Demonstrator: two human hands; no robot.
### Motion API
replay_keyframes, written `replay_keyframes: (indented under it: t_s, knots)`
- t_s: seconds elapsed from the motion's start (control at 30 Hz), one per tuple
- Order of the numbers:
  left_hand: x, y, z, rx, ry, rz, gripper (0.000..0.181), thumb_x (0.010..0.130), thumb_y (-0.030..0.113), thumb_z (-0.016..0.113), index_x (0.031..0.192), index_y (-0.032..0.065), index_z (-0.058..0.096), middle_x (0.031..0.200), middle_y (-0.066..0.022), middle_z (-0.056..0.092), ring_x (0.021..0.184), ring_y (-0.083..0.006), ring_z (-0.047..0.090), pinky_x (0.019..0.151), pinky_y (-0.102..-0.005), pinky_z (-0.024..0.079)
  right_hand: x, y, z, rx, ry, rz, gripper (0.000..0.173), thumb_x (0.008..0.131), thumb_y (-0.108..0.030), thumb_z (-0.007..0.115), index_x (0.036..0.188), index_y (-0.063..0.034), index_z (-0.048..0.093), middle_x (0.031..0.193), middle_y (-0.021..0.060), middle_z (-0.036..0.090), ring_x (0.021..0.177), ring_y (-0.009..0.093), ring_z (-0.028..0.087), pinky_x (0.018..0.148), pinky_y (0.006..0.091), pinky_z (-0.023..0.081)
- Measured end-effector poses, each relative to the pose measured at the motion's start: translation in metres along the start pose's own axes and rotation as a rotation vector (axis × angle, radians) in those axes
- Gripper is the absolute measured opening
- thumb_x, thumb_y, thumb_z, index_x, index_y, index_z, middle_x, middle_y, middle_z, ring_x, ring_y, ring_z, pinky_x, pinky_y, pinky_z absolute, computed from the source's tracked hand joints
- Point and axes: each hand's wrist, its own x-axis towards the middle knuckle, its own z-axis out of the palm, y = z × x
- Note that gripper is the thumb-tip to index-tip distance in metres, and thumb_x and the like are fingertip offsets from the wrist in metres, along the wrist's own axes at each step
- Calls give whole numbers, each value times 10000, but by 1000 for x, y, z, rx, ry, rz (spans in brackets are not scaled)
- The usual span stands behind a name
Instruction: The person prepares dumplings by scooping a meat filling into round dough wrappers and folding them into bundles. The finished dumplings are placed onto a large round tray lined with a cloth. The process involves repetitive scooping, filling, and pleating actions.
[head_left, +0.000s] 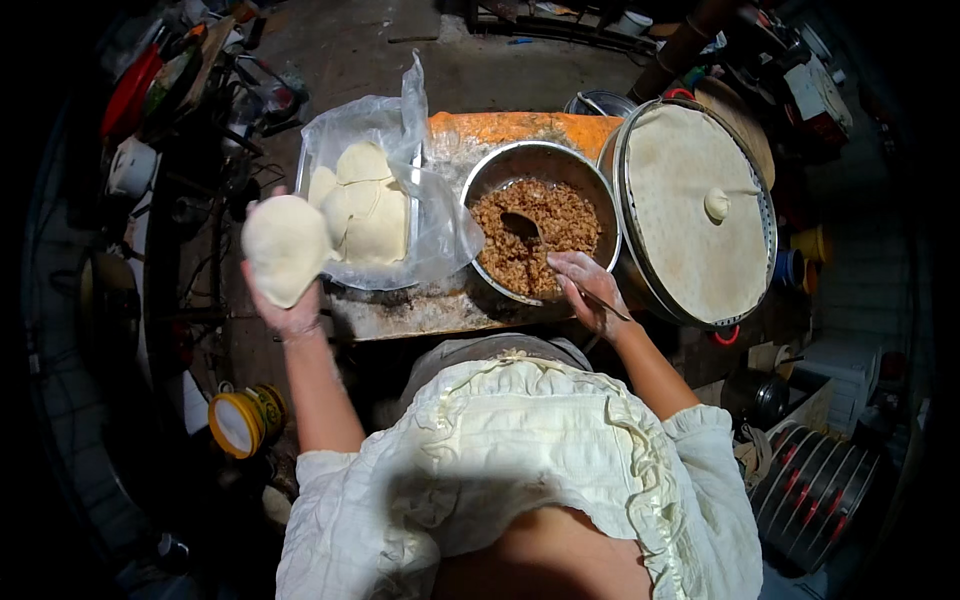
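Note:
On the palm of my left hand (292, 313) lies a flat round dough wrapper (285, 244), left of the tray. My right hand (589, 289) grips a metal spoon (541, 241), its bowl down in the brown crumbly filling (506, 268). A round steel bowl (613, 259) holds that filling. Several dough sheets (375, 225) lie on a metal tray (415, 217), partly covered by a clear plastic sheet (442, 225). One small pleated dumpling (717, 205) sits on the cloth-lined steamer tray (682, 247) to the right.
A worn board table (420, 319) with an orange-covered far edge (517, 127) bears these things. Down to the left stands a yellow bucket (236, 424). Several stacked steamer trays (810, 487) with red handles are at lower right. Clutter lines the left side, with a white pot (132, 166).

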Motion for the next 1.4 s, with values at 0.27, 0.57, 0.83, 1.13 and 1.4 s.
replay_keyframes:
  t_s: [0.27,0.57,0.83,1.13,1.4]
  knots:
    - [6,-55,59,-6,231,-23,496,980,231,320,1425,15,282,1516,-194,203,1399,-348,205,1159,-533,102,-27,-9,13,149,57,202,250,901,-104,505,1074,31,627,1073,197,622,1027,337,589,904,370,455]
    - [-21,-87,5,-101,591,-254,438,951,267,416,1306,15,467,1335,-167,495,1225,-335,477,1065,-488,359,-37,-11,21,370,139,285,290,962,-186,475,1068,26,642,1039,154,654,1001,266,604,891,360,444]
    - [-15,-108,11,52,474,-362,458,952,292,403,1319,22,449,1325,-169,502,1201,-349,494,1043,-500,381,-63,16,10,1340,518,642,437,965,-255,502,1136,146,515,1141,233,586,1077,331,590,1008,369,462]
    - [-12,-131,-12,-16,474,-386,434,958,269,401,1302,14,469,1306,-164,521,1190,-344,505,1039,-512,385,-39,2,6,393,128,401,313,961,-230,479,1068,15,643,1058,150,650,980,256,616,909,333,442]
    - [-21,-122,-14,52,552,-357,451,961,300,382,1308,24,465,1309,-158,521,1199,-340,501,1038,-508,384,-54,-2,1,828,157,565,337,966,-205,494,1098,86,604,1054,188,638,1039,269,605,939,332,462]
